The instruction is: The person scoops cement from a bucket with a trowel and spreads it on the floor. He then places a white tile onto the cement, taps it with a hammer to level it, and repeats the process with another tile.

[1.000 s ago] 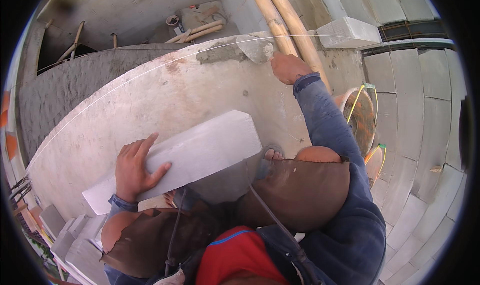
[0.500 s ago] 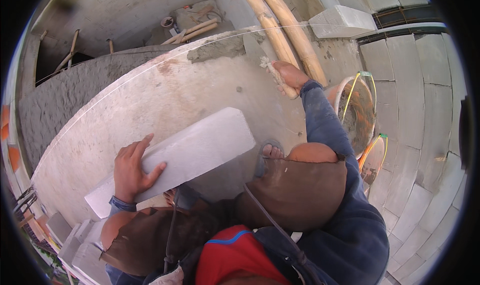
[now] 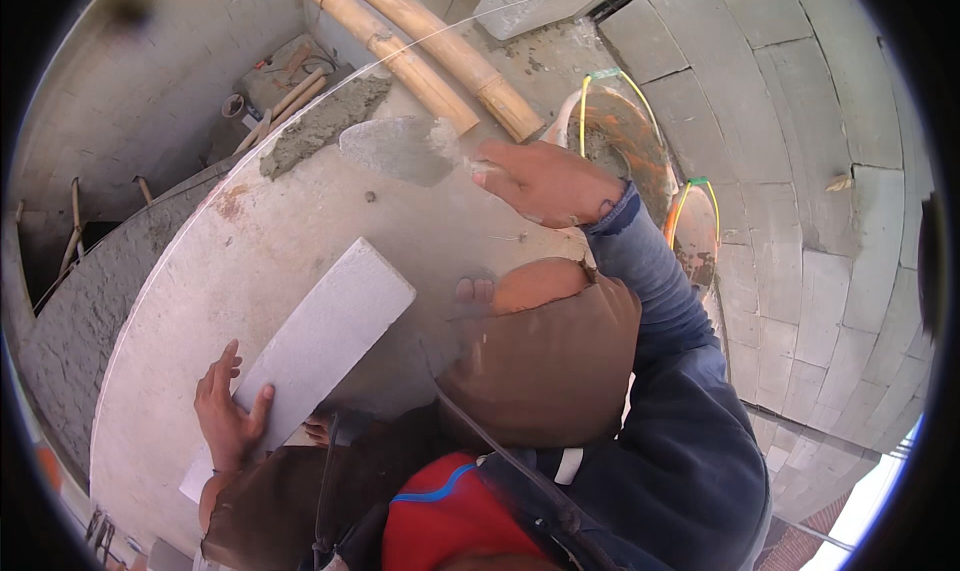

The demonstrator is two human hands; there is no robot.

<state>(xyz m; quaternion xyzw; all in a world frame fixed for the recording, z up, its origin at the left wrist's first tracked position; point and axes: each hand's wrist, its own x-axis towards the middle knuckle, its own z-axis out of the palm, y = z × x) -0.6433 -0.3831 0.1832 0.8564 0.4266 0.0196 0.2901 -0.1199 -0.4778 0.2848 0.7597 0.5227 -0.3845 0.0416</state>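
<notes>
My left hand (image 3: 228, 411) rests against the left edge of a long pale block (image 3: 325, 336), its thumb on the broad face and its fingers spread apart. The block slants over a curved concrete surface (image 3: 200, 301), its near end partly hidden by my hand and knee. My right hand (image 3: 550, 181) is closed round a trowel (image 3: 395, 151); the handle end is blurred and mostly covered. The grey blade points left, above the concrete, close to a patch of wet mortar (image 3: 325, 126).
Two bamboo poles (image 3: 440, 51) lie at the far side. Right of my right hand stand a mortar bucket (image 3: 610, 136) and a second orange bucket (image 3: 697, 233). Another pale block (image 3: 540, 1) sits at the back, and a block wall (image 3: 790, 151) rises on the right. A white string (image 3: 165, 261) follows the curved edge.
The view has turned to the right. My right hand has turned palm down, and the trowel blade has swung to point left. My left hand's fingers now reach past the block's edge.
</notes>
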